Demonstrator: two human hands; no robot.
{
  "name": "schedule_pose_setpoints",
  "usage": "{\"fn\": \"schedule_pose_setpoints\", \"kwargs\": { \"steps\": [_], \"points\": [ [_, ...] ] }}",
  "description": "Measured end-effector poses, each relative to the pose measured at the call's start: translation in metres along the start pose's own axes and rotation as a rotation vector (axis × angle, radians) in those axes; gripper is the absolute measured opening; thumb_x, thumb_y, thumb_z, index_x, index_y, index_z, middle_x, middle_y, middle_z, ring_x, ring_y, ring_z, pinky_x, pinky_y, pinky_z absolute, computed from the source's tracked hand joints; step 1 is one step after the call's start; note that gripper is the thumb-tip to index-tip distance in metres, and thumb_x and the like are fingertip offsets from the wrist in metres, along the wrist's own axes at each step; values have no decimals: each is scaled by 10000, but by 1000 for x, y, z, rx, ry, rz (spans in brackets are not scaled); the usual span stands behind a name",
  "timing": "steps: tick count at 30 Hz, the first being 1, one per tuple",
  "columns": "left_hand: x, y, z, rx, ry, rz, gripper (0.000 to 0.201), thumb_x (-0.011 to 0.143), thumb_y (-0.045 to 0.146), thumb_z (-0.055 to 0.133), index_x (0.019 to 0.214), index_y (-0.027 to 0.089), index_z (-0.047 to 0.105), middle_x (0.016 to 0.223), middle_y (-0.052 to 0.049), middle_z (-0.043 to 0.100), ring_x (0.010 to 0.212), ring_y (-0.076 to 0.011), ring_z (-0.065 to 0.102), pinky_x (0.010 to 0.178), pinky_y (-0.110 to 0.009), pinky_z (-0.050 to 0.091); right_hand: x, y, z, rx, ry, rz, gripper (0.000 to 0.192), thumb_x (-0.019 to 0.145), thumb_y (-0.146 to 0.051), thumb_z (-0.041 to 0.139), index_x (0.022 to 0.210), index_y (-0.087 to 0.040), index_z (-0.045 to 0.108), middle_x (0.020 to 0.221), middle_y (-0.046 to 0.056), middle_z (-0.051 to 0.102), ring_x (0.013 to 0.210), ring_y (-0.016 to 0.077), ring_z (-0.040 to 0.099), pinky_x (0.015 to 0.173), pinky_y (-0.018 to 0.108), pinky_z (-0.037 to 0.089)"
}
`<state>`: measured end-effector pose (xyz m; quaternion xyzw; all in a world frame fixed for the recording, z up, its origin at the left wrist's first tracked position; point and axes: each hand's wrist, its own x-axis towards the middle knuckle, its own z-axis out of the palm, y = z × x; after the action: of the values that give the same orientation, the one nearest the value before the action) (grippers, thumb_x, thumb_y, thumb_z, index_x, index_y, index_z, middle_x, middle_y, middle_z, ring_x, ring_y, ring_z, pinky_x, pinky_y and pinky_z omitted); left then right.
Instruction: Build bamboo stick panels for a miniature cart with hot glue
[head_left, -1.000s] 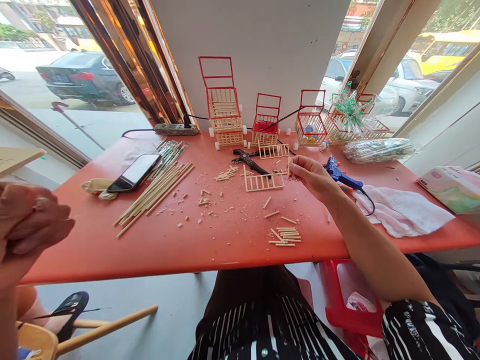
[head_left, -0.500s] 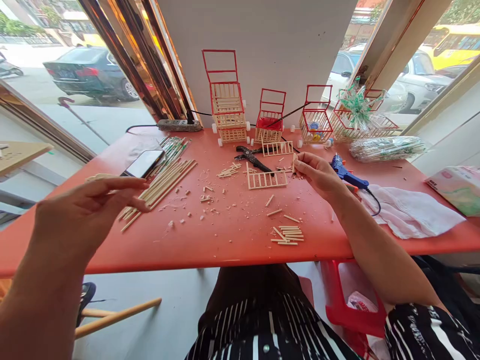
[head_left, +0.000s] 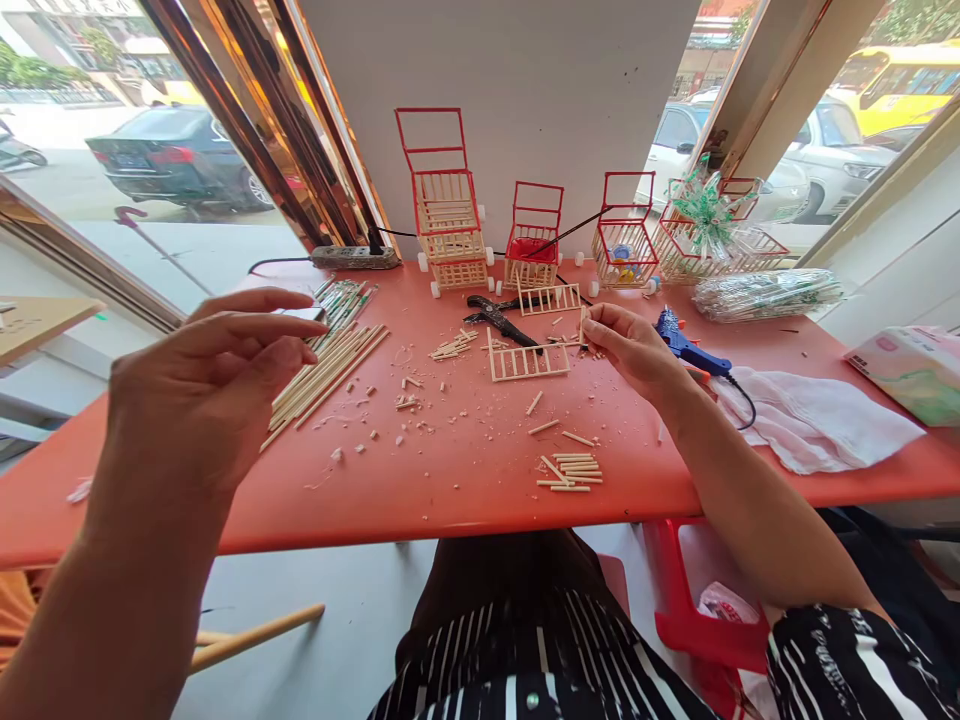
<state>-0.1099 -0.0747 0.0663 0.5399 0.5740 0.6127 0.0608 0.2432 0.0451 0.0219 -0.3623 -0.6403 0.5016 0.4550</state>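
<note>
My right hand (head_left: 624,348) pinches an upright end stick of a small wooden stick frame (head_left: 529,377), whose ladder-like side faces me. Raised over the left part of the table, my left hand (head_left: 217,375) has its fingers apart and nothing visible in them. Behind and below it lies a bundle of long wooden sticks (head_left: 330,372), partly covered by the hand. Black-handled pliers (head_left: 504,322) rest just behind the frame, beside a second ladder-like stick piece (head_left: 550,299). Short cut sticks (head_left: 574,470) lie in a loose pile near the front edge.
Stick-built carts with red handles, one tall (head_left: 450,215), stand along the wall. A blue glue gun (head_left: 691,345) and white cloth (head_left: 817,420) are right of my right hand. A power strip (head_left: 356,258) sits at the back left. Wood scraps are scattered mid-table.
My left hand has moved right and slightly up, with its fingers spread more. My right hand still pinches the frame in nearly the same place. The view has shifted slightly.
</note>
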Motion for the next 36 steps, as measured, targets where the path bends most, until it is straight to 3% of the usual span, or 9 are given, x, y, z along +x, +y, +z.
{"fn": "schedule_pose_setpoints", "kwargs": {
  "steps": [6,13,16,18,20,22,24,30,36],
  "points": [
    [-4,15,6,-256,-85,-159,241,629,126,837,839,243,867,713,13,736,634,-120,641,634,-275,542,0,1,3,-8,-6,-39,471,788,-602,863,843,-208,611,763,-34,507,699,111,402,654,299,311],
    [7,0,22,-325,-146,-213,159,714,128,773,816,211,861,588,27,649,482,-58,430,498,-256,381,0,1,3,-10,-8,-38,463,783,-602,860,836,-208,623,750,-37,514,690,116,401,652,304,297],
    [11,-8,31,-175,-217,-203,257,780,207,782,1026,205,857,886,-40,804,480,-65,482,455,-263,397,-1,0,4,-21,-6,-38,449,798,-594,854,835,-208,627,751,-35,516,692,117,398,659,306,300],
    [16,-13,39,-18,-298,-63,297,808,233,766,1095,224,842,1142,-72,812,603,-100,622,573,-291,541,-2,0,4,-24,-4,-37,449,799,-593,855,829,-208,626,751,-35,517,693,117,396,663,306,300],
    [22,-17,51,109,-378,179,302,842,227,732,1128,259,827,1449,-65,702,1072,-197,726,980,-385,605,-2,0,5,-26,0,-33,454,792,-595,860,824,-207,626,750,-36,516,694,117,393,667,307,300],
    [29,-21,68,198,-422,286,240,901,246,673,1087,272,823,1308,-50,769,1236,-248,700,1149,-454,520,-2,1,5,-29,4,-24,464,782,-600,866,816,-206,623,747,-38,514,695,117,395,670,307,301],
    [33,-24,90,214,-504,285,215,951,268,622,1014,267,827,1118,-45,821,1115,-245,748,1082,-419,555,-1,2,4,-34,7,-18,469,780,-606,863,815,-205,621,750,-35,518,699,118,404,675,308,304],
    [35,-22,158,281,-790,318,266,939,249,609,1004,186,859,1031,-88,842,993,-269,763,915,-365,556,2,6,2,-42,19,5,466,790,-609,851,823,-205,622,757,-32,517,705,122,405,669,306,308],
    [34,-25,190,389,-968,344,323,971,291,574,1013,141,857,917,-113,827,870,-252,728,815,-345,504,-1,2,4,-64,28,-2,442,816,-598,833,820,-210,620,767,-25,517,714,129,408,679,306,328]
  ]
}}
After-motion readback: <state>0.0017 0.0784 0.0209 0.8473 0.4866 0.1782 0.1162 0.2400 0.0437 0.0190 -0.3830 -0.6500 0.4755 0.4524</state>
